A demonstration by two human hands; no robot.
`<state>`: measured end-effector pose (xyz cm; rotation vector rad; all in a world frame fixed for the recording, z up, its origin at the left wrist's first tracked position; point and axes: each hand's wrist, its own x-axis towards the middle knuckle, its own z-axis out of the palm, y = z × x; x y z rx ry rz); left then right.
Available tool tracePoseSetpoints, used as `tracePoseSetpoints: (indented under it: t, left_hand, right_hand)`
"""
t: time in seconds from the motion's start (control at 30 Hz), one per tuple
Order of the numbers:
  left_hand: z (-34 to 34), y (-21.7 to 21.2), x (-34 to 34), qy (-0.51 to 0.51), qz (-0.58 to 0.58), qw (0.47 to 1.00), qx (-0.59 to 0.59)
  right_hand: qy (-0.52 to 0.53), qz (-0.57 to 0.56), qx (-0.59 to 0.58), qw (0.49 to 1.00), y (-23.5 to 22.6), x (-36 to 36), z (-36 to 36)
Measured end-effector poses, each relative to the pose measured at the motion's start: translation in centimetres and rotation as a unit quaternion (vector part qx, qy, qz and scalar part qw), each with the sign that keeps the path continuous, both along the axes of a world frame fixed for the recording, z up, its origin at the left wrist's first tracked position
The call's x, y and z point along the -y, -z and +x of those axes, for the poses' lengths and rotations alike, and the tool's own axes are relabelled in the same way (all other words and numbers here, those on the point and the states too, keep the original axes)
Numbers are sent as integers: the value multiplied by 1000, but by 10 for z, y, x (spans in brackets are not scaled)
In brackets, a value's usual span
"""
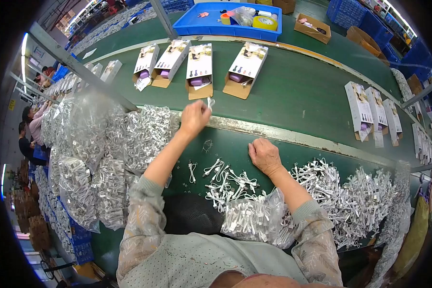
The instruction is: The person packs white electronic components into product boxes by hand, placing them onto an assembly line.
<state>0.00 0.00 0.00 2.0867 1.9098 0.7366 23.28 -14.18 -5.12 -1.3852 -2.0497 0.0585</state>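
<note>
Room: a factory line seen in the head view, with a green conveyor belt (pixel 297 91) running across and other people at work far along on the left.
Worktop: a dark green worktop (pixel 321 151) lies on the near side of the belt, edged by a worn metal strip.
Left hand: the left hand (pixel 195 116) reaches out to the belt's near edge, fingers pinched shut on a small white cable bundle (pixel 210 102) just before the third box.
Right hand: the right hand (pixel 264 155) rests palm down on the worktop, fingers loosely spread, gripping nothing.
Open boxes: four open cartons (pixel 199 72) sit in a row on the belt, each with a purple item inside and a printed flap raised.
More boxes: further cartons (pixel 365 113) stand on the belt to the right, well apart from the hands.
Loose cables: coiled white cables (pixel 225 180) lie scattered between the forearms, near the right hand.
Cable heap: a large pile of white cables (pixel 355 201) spreads to the right of the right forearm.
Bags: clear bags of cables (pixel 115 144) are stacked on the left, beside the left forearm.
Tray: a blue tray (pixel 197 24) with tape rolls sits beyond the belt.
</note>
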Motion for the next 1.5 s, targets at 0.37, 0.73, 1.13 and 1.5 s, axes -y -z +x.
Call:
tracePoseSetpoints:
  t: [0.37,0.73,1.13,1.5]
  left_hand:
    - [27,11,-29,171,52,983,52]
    - [-21,-16,145,433,-54,896,-88]
    - [-24,-26,99,225,-215,950,-19]
    - [7,-25,125,364,-67,922,-116]
  right_hand:
    - [-10,7,-25,1000,-6,-1,-3]
    - [-8,9,-22,1000,-14,-1,-2]
    - [-1,-6,-20,1000,-15,0,-3]
    - [-14,-3,-46,999,-20,-3,-7]
